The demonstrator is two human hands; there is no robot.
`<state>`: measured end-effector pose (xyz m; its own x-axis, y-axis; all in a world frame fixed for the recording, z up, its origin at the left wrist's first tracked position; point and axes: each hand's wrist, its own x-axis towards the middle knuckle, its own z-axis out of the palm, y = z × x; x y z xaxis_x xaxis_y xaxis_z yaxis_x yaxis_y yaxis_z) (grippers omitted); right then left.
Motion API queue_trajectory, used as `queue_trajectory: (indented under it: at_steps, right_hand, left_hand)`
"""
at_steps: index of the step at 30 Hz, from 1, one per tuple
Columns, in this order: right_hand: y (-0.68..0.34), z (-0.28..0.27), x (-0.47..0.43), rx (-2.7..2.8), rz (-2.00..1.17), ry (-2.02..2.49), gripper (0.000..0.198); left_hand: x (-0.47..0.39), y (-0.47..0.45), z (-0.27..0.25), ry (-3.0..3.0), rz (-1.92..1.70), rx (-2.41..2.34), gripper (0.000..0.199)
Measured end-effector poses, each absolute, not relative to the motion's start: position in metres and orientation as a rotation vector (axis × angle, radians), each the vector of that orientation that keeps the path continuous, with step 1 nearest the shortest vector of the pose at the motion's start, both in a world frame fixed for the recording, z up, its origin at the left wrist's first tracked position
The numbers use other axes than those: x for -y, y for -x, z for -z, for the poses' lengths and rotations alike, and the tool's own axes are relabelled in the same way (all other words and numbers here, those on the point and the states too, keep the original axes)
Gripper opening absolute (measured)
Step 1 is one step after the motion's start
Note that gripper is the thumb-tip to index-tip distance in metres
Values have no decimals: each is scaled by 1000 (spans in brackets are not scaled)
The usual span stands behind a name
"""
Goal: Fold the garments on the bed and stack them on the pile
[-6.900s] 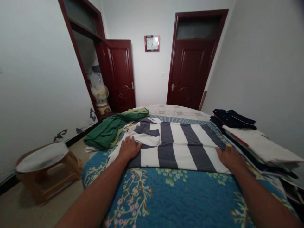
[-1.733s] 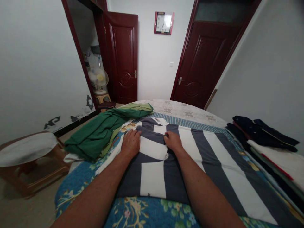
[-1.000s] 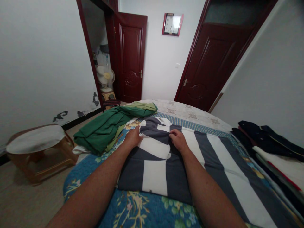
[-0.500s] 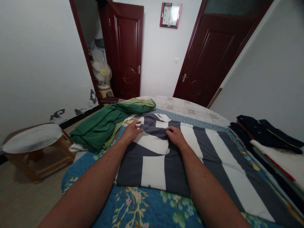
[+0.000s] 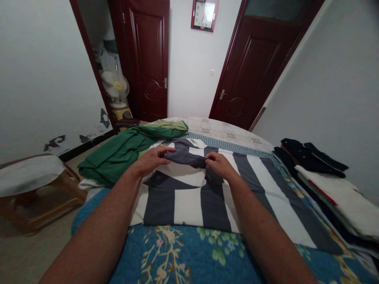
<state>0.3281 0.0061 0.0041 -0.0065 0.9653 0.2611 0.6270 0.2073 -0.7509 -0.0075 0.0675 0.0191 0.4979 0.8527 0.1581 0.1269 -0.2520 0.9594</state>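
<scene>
1. At centre, a soft cloth garment with broad dark-grey and white stripes (image 5: 214, 201), laid on a blue quilted cover with printed flowers (image 5: 233, 264).
2. To the left, just beside the bunched end, a rumpled heap of green fabric (image 5: 118, 157); to the right, a flat stack of folded navy and white clothes (image 5: 340, 193).
3. Left hand (image 5: 148, 159) with thumb below and fingers above the left end of a raised dark-grey fold (image 5: 186, 157); impossible to tell how firmly gripped.
4. Right hand (image 5: 220, 163) pinching the fold's right end between thumb and forefinger.
5. Probably light, limp and quick to crease, hardly fragile; best held by both ends of the fold.
6. Long from left to right, stripes mostly crossing that length; bunched end pointing left, flatter end right.
</scene>
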Motion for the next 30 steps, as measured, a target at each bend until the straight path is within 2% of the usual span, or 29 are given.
queue_trajectory:
  at_steps: [3,7,13,18,20,25,30]
  right_hand:
    - [-327,-11,26,1834,-471,1449,12]
    - [-325,8,70,2015,-383,1378,13]
    - [-321,40,102,2185,-163,1302,26]
    - [-315,43,100,2158,-28,1321,22]
    - [-314,45,99,2131,5,1361,19]
    - [-315,52,97,2142,15,1418,20]
    - [-313,52,97,2148,16,1411,21]
  left_hand:
    - [-53,28,-37,-1673,-665,-649,77]
    - [-44,41,-41,-1625,-424,-565,91]
    - [-52,31,-23,-1659,-244,-721,73]
    - [-48,22,-28,-1950,-154,-802,51]
    - [-36,19,-29,-2055,-145,-871,50]
    - [5,10,-16,-2243,-297,-1163,61]
    - [29,11,-3,-2268,-319,-1200,46]
